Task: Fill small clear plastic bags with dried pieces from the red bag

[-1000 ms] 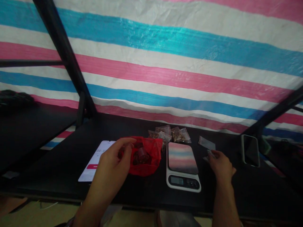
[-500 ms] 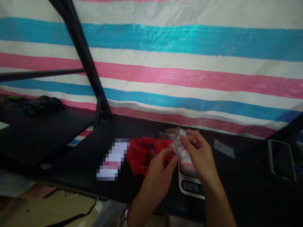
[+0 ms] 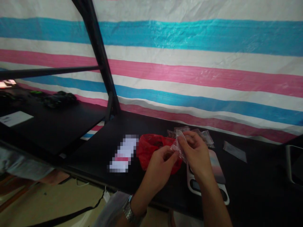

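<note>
Clear plastic bag [image 3: 179,143] is up between both hands, above the right side of the red plastic bag [image 3: 146,148], just left of the digital scale [image 3: 216,167]. Left hand [image 3: 159,164] pinches its near end, fingertips close together; right hand [image 3: 197,154] holds its far side, thumb against fingers. One layer or several, can't tell from where I stand.

Risks, as I judge them: thin, slick film may cling to itself or slip from the pinch; uneven pulling could stretch or tear it. Left hand sits low over the red bag, so a knuckle could snag its loose rim and tip it. Right forearm crosses the scale; leaning could press the buttons or spoil a reading.
</note>
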The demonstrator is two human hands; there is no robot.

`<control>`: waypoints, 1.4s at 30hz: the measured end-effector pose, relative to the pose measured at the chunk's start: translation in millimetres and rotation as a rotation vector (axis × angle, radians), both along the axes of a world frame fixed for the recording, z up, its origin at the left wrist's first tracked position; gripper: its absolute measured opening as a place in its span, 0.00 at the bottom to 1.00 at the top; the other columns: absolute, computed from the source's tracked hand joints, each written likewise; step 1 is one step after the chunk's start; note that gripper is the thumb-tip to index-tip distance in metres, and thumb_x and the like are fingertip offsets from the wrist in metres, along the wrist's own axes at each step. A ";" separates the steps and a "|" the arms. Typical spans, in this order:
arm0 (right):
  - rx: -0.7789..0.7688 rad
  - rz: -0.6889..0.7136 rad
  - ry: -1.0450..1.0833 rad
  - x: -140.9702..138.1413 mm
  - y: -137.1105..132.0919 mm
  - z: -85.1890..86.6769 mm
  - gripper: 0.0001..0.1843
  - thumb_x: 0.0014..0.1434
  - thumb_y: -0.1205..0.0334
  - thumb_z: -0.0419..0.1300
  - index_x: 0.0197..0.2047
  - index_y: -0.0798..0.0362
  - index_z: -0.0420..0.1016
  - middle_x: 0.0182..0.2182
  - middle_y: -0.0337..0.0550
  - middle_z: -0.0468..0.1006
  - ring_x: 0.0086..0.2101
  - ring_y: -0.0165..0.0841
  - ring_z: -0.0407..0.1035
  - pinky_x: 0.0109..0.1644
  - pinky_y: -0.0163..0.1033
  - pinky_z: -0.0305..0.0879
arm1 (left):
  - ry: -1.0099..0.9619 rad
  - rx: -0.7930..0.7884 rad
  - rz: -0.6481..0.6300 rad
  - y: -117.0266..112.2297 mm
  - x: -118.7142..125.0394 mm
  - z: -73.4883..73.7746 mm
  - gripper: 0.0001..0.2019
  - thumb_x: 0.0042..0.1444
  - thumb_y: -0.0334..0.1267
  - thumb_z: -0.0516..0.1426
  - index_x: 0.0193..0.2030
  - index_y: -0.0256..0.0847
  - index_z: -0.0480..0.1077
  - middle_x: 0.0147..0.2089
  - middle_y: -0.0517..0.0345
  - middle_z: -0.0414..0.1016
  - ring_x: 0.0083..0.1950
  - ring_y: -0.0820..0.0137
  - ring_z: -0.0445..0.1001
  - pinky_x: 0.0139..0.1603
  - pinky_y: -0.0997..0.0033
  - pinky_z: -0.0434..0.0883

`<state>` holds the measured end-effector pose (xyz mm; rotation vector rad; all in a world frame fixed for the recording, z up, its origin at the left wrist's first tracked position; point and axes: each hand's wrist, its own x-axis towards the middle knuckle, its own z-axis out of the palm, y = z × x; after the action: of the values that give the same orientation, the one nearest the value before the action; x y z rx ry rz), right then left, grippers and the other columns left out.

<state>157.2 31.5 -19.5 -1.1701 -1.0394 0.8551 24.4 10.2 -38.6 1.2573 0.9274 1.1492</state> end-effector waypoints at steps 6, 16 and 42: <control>0.091 -0.023 -0.388 -10.1 -6.6 4.8 0.14 0.61 0.51 0.67 0.46 0.49 0.81 0.41 0.45 0.84 0.40 0.38 0.76 0.47 0.44 0.71 | 0.057 0.009 0.185 4.6 -18.6 5.8 0.14 0.60 0.48 0.62 0.31 0.40 0.74 0.30 0.58 0.78 0.33 0.68 0.75 0.37 0.68 0.71; -0.083 0.413 -0.347 -15.1 -14.5 9.0 0.09 0.63 0.55 0.64 0.39 0.49 0.85 0.36 0.43 0.88 0.37 0.38 0.81 0.45 0.42 0.75 | 0.103 0.038 0.135 8.5 -41.6 13.4 0.13 0.61 0.47 0.60 0.31 0.42 0.71 0.31 0.60 0.75 0.34 0.68 0.73 0.37 0.69 0.71; -0.101 0.367 -0.385 -18.0 -15.6 7.9 0.10 0.62 0.54 0.64 0.38 0.49 0.84 0.32 0.42 0.86 0.33 0.39 0.79 0.39 0.41 0.74 | 0.794 0.617 0.134 10.4 -59.8 2.9 0.21 0.62 0.31 0.66 0.61 0.45 0.73 0.60 0.50 0.79 0.65 0.54 0.73 0.68 0.49 0.73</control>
<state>139.2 15.9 -11.6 -1.2804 -1.5755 0.9968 -35.4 20.6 -35.8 2.2772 1.2878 1.0792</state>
